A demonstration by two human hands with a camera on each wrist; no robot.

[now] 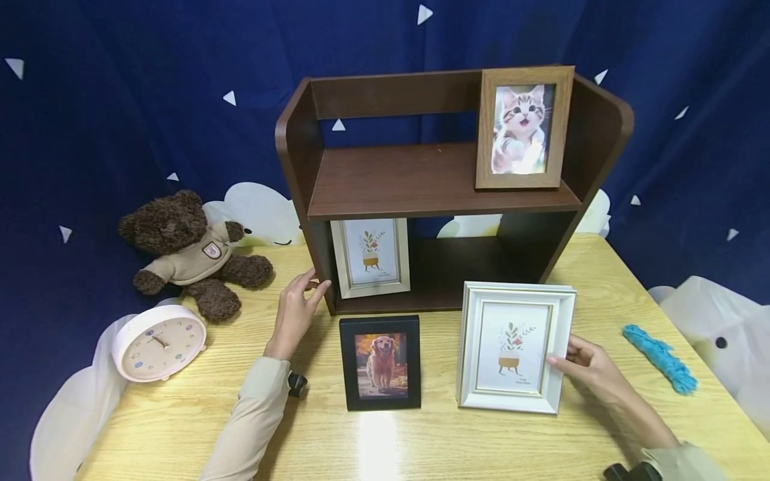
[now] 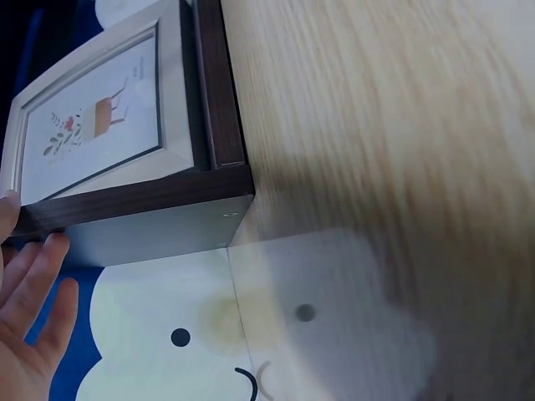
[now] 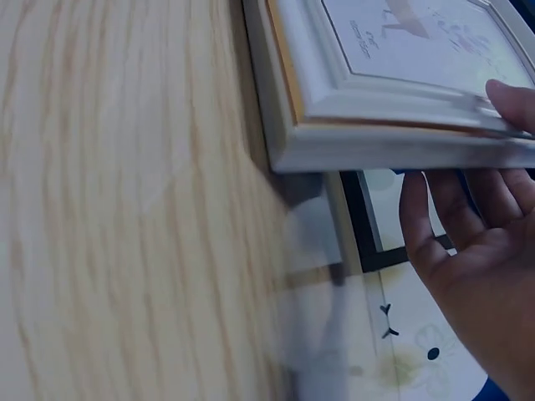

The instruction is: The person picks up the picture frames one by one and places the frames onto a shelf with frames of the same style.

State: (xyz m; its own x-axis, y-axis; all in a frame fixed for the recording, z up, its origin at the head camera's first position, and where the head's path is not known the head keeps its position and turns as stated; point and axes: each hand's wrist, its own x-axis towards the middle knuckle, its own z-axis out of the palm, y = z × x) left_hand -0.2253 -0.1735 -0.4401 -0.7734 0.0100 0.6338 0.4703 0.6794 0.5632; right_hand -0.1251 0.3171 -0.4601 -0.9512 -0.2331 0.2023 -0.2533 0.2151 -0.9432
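Note:
My left hand (image 1: pixel 296 310) is at the lower left side panel of a dark brown two-tier shelf (image 1: pixel 385 177). In the left wrist view its thumb (image 2: pixel 7 215) lies on the panel's front edge and the fingers (image 2: pixel 38 280) are against the outer side, gripping it. Just inside, a cream picture frame (image 1: pixel 343 267) with a plant print stands on the lower tier. My right hand (image 1: pixel 592 371) pinches the right edge of a white picture frame (image 1: pixel 469 347), thumb in front and fingers behind. This frame is upright, its bottom close to the tabletop (image 3: pixel 125 209).
A black frame (image 1: pixel 380 404) with a dog photo stands before the shelf. A wooden frame (image 1: pixel 526 181) with a kitten photo is at the upper tier's right. Left are a brown teddy bear (image 1: pixel 198 260) and a round clock (image 1: pixel 159 344); right, a blue fuzzy strand (image 1: pixel 660 359).

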